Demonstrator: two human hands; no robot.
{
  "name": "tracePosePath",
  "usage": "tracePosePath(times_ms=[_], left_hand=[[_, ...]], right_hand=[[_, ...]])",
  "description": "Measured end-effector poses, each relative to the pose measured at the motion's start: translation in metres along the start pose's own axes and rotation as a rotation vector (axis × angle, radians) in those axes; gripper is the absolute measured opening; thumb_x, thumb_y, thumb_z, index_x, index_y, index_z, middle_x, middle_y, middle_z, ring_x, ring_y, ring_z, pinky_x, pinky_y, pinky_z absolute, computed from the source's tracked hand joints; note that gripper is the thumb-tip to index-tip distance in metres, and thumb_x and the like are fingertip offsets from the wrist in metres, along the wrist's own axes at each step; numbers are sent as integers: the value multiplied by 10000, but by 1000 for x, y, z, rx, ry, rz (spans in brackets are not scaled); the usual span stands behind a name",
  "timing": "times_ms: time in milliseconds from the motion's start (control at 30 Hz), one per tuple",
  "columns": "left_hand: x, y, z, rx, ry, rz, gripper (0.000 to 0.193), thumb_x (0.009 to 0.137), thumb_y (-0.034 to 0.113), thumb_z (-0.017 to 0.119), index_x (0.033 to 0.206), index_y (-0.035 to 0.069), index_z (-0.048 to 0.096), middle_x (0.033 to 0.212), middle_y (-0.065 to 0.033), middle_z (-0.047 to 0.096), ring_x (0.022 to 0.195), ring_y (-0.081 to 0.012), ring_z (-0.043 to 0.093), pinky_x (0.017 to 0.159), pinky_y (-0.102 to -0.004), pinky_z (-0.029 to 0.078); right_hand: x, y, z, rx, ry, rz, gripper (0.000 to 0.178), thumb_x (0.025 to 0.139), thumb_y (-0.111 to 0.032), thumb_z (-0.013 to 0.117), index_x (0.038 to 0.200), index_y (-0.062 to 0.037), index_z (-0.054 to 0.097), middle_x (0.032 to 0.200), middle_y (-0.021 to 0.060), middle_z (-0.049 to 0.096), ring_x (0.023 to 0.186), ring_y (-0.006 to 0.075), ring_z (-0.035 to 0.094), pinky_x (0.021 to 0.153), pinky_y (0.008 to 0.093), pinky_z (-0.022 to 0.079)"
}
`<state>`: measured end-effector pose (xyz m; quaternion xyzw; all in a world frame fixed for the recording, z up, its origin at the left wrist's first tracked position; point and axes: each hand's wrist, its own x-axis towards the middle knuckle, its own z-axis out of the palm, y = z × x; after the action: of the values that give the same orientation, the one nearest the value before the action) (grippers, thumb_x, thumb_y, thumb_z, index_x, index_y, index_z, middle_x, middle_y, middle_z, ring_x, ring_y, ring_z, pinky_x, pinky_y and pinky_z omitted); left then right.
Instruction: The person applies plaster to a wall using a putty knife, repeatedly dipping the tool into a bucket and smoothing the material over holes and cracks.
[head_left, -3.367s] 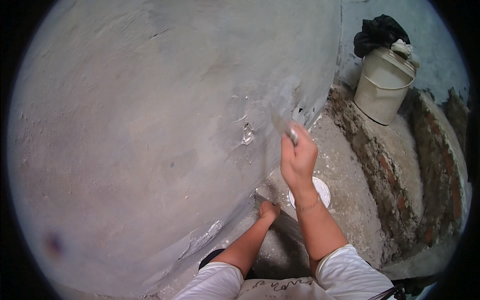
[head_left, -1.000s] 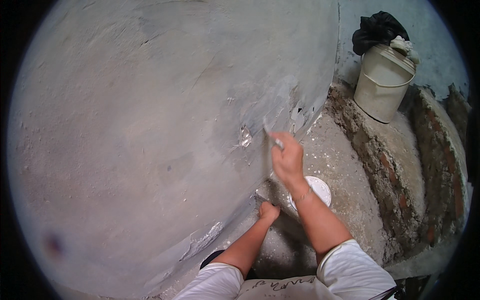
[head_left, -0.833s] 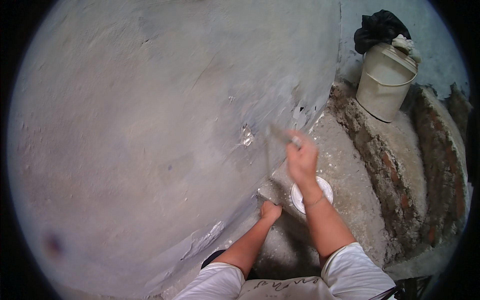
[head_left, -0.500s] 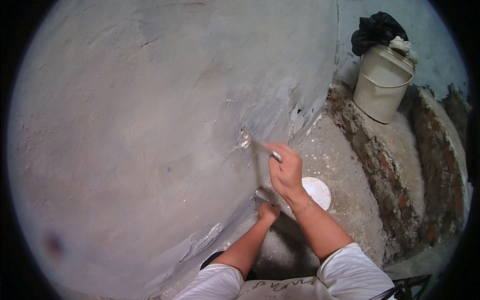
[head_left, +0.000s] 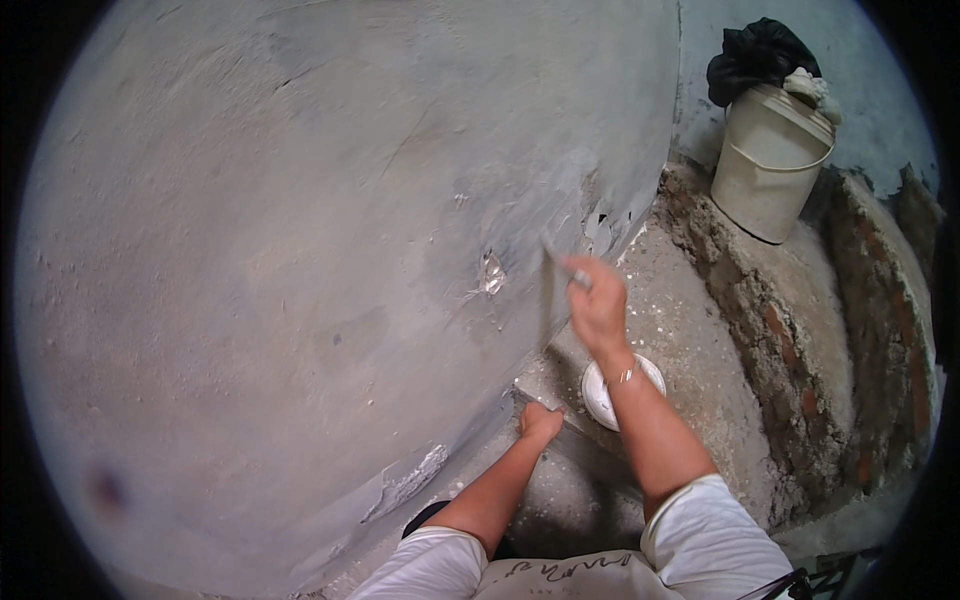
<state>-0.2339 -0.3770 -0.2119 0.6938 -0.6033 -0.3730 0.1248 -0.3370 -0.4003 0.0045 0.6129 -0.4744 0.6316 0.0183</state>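
My right hand (head_left: 600, 308) is closed around the handle of what looks like a putty knife (head_left: 550, 254), whose thin blade is smeared by motion near the grey plaster wall (head_left: 250, 230). Left of that hand, a pale rough patch (head_left: 490, 272) shows in the wall. Farther right, the plaster is broken, with a small dark hole (head_left: 601, 219). My left hand (head_left: 540, 422) is a fist low down at the foot of the wall, by a concrete step edge (head_left: 590, 452). What it holds, if anything, is hidden.
A round white lid or tub (head_left: 596, 396) lies partly under my right forearm. Rough brick-and-concrete steps (head_left: 770, 330) rise on the right. On them stands a white bucket (head_left: 765, 165), topped by a black plastic bag (head_left: 762, 62). Peeling plaster (head_left: 408, 484) runs along the wall's lower edge.
My right hand has moved right and slightly up with the putty knife, away from the pale patch, uncovering more of it. My left hand stays low in nearly the same place.
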Motion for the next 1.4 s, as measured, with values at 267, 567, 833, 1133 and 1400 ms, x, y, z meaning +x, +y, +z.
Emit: tracePosePath(times_ms=[267,567,833,1133,1400], left_hand=[[-9,13,-1,-60,-53,-13,475,787,388,701,1006,-33,685,1100,-246,643,1073,-388,605,940,-443,448],[-1,-3,1,-19,-24,138,435,785,379,691,939,-28,705,1020,-251,661,988,-398,637,873,-453,492],[32,-33,36,-17,59,290,415,799,402,672,940,14,717,1005,-226,673,974,-377,646,859,-448,493],[39,-38,45,-25,99,407,414,792,400,678,948,18,716,1018,-221,672,986,-363,645,865,-444,490],[-4,17,14,-28,-31,76,442,759,385,707,941,-18,704,1020,-249,661,986,-372,642,869,-439,491]], right_hand=[[20,-6,-16,161,97,359,315,767,-5,488,1017,9,680,963,188,674,888,302,655,802,358,494],[-25,-55,7,145,10,66,288,794,12,533,1055,69,640,1004,174,652,947,250,628,866,306,466],[-20,-102,60,-25,126,-143,422,757,49,575,1177,87,553,1121,219,565,1049,361,562,936,374,443],[-54,-112,41,-150,-205,-42,433,722,5,589,1149,62,559,1094,220,568,1006,388,563,868,427,473],[31,-51,-16,12,100,-57,307,747,20,527,1031,15,644,979,212,630,903,389,604,796,412,490]])
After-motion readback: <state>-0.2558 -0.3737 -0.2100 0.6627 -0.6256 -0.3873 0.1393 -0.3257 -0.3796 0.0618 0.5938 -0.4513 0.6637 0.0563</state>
